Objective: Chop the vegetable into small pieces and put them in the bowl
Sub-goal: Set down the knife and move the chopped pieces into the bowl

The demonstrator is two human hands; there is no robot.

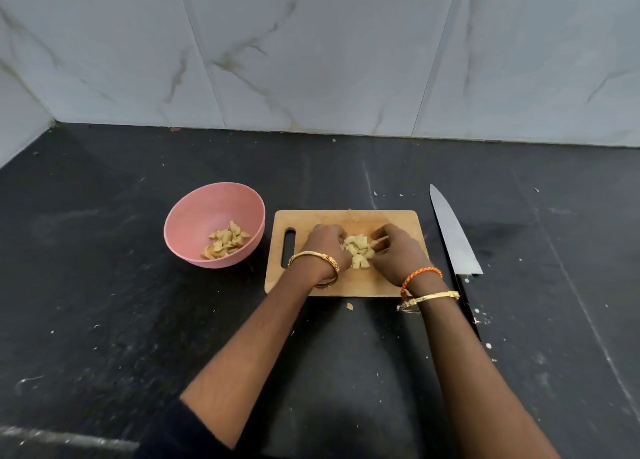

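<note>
A small heap of pale chopped vegetable pieces [359, 251] lies in the middle of the wooden cutting board [349, 284]. My left hand [327, 245] and my right hand [398, 249] flank the heap, fingers curled in and gathering the pieces from both sides. The pink bowl [194, 216] stands left of the board with several cut pieces [227, 240] in it. A large knife [452, 233] rests on the counter right of the board, blade pointing away, untouched.
The dark stone counter [104, 303] carries scattered crumbs and one stray piece [349, 306] just below the board. A marble-tiled wall [311, 53] closes off the back and the left corner.
</note>
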